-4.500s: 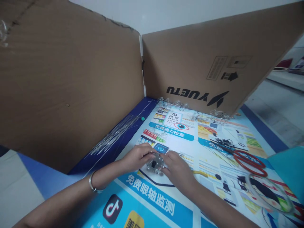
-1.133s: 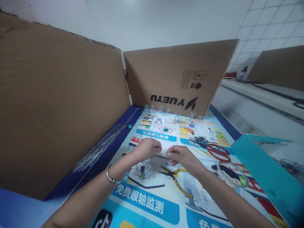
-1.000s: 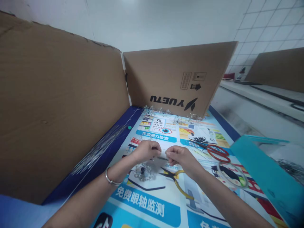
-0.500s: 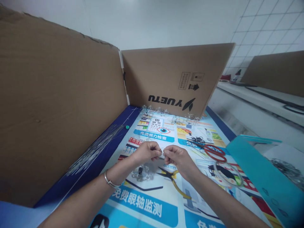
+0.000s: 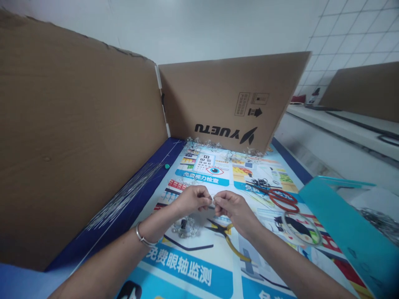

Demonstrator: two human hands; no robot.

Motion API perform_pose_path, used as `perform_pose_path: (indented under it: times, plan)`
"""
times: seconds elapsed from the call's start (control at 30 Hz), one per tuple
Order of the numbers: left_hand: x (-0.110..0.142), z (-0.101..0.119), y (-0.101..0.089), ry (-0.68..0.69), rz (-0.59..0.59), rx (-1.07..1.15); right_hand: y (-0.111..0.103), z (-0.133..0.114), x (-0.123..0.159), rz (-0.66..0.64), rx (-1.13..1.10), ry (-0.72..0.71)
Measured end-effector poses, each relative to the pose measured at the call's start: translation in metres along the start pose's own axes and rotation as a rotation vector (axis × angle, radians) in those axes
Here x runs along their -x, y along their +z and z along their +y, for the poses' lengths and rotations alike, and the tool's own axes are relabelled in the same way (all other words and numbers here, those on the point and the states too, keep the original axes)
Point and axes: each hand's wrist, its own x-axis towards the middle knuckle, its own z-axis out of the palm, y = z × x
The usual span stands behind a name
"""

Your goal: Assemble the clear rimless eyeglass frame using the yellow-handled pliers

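Close together over the middle of the printed mat, my left hand [image 5: 197, 198] and my right hand [image 5: 228, 203] are both closed in a pinch, fingertips nearly touching. Whatever sits between them is too small to make out. Below my left hand lies a cluster of clear, glassy-looking pieces [image 5: 190, 228] with a dark bit in its middle. Yellow-handled pliers [image 5: 229, 238] rest just under my right hand, jaws apart and pointing left. Red-handled scissors [image 5: 282, 199] lie farther right beside a pile of black loops [image 5: 260, 182].
Cardboard panels stand at the left [image 5: 81, 137] and back [image 5: 218, 99]. Thin metal wires [image 5: 124, 199] lie along the left edge. A teal box [image 5: 346, 232] with dark metallic pieces is at right, near a clear ring [image 5: 302, 241]. More clear pieces [image 5: 230, 155] line the back.
Both hands stay pinched in nearly the same place, the right fingertips slightly nearer the left. The view has shifted a little; the objects on the mat lie as before.
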Motion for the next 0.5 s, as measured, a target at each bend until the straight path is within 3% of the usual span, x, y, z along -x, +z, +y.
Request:
perform_pose_path:
  times: [0.2,0.3,0.5]
  plan:
    - [0.002,0.007,-0.002,0.001,-0.029,-0.022,-0.001,0.001,0.001,0.021,0.084,-0.017]
    - [0.005,0.010,-0.001,0.037,-0.019,-0.142,0.000,0.002,0.003,0.022,0.160,-0.018]
    - [0.010,0.013,-0.002,0.136,0.011,-0.269,0.001,-0.002,0.006,0.023,0.445,-0.052]
